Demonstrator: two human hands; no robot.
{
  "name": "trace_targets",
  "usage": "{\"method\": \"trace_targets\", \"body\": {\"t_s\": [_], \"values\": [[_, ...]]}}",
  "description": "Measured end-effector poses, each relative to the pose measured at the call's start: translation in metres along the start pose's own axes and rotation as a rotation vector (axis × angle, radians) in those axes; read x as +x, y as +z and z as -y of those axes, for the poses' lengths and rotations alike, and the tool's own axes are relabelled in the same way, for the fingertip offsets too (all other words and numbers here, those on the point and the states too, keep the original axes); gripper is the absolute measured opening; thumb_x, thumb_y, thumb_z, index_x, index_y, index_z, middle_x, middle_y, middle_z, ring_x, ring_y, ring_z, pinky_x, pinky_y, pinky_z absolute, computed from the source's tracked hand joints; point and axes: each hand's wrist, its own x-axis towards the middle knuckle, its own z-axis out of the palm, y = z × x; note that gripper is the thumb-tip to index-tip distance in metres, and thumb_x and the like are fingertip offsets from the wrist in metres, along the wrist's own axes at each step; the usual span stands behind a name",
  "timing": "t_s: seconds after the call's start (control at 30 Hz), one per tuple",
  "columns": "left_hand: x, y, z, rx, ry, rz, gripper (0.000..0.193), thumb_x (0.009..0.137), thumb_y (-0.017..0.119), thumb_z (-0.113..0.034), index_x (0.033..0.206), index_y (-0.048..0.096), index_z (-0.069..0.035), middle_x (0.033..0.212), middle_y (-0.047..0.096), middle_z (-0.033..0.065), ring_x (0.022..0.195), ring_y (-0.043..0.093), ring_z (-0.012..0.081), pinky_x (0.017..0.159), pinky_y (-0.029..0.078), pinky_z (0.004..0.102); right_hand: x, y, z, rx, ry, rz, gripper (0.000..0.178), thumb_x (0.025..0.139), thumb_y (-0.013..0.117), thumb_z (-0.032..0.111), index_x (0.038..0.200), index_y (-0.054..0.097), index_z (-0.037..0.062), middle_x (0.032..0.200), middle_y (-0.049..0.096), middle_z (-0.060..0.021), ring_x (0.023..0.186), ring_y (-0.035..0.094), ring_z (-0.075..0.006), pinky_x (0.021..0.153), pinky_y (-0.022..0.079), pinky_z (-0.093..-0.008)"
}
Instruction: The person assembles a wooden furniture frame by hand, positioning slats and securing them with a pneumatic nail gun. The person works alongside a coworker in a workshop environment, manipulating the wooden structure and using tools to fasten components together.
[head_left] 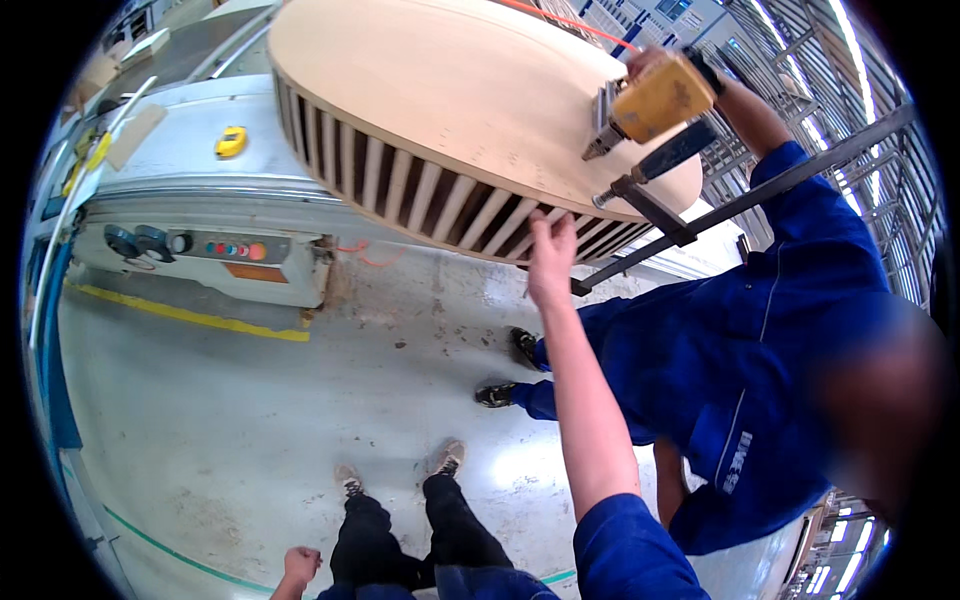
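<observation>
My right hand [553, 258] reaches up to the slatted side of a large rounded wooden panel piece [440, 85]. Its fingers are closed on a pale wooden slat [515, 222] near the lower edge of the top board. Down at the lower left, my left hand [300, 564] hangs beside my leg with its fingers curled and nothing visible in them. Close to my right hand, a bar clamp [650, 205] with a dark handle grips the board's edge. A co-worker in blue holds a yellow nail gun [660, 98] with its nose at the board's surface.
The wooden piece rests on a white machine table [190, 165], where a yellow tape measure [231, 141] lies. A control panel [230, 248] with knobs and buttons fronts the machine. The co-worker [740, 320] stands close on my right. An orange hose [570, 18] runs behind the board.
</observation>
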Motion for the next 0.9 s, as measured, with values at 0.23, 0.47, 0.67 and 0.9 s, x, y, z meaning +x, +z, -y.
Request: {"method": "trace_targets", "body": {"t_s": [0.23, 0.47, 0.67, 0.9], "values": [[-0.081, -0.149, 0.003, -0.122, -0.121, -0.229, 0.029, 0.087, 0.064, -0.02, 0.069, 0.071, 0.002, 0.065, 0.069, 0.0127, 0.06, 0.067, 0.0206, 0.056, 0.052, 0.0329, 0.028, -0.08, -0.022, 0.046, 0.119, -0.221, 0.047, 0.105, 0.053, 0.041, 0.135, 0.053, 0.0045, 0.125, 0.051, -0.0041, 0.115, 0.046, -0.0148, 0.098, 0.038, -0.0322], [-0.07, -0.229, -0.051, -0.309, -0.168, -0.331, 0.026, 0.089, 0.066, -0.023, 0.087, 0.073, 0.001, 0.076, 0.072, 0.0089, 0.063, 0.065, 0.0146, 0.055, 0.049, 0.0309, -0.008, 0.005, -0.014, 0.261, 0.163, -0.104, 0.049, 0.108, 0.048, 0.035, 0.144, 0.045, 0.0022, 0.141, 0.054, -0.0059, 0.128, 0.051, -0.0168, 0.109, 0.039, -0.0322], [-0.036, -0.237, -0.221, -0.305, 0.192, -0.222, 0.028, 0.093, 0.068, -0.025, 0.101, 0.073, 0.001, 0.086, 0.074, 0.0092, 0.073, 0.066, 0.0136, 0.063, 0.052, 0.0301, -0.006, -0.029, -0.004, 0.166, 0.182, -0.184, 0.051, 0.109, 0.045, 0.039, 0.146, 0.043, 0.0042, 0.14, 0.055, -0.0052, 0.131, 0.048, -0.0155, 0.111, 0.036, -0.0314], [0.002, -0.228, -0.301, -0.237, 0.261, -0.106, 0.023, 0.099, 0.064, -0.016, 0.111, 0.071, 0.003, 0.09, 0.074, 0.0111, 0.077, 0.067, 0.0123, 0.07, 0.055, 0.027, -0.001, -0.029, -0.026, -0.085, 0.216, -0.249, 0.053, 0.107, 0.047, 0.044, 0.134, 0.052, -0.0012, 0.128, 0.055, -0.0085, 0.117, 0.048, -0.0167, 0.104, 0.037, -0.0317]]}}
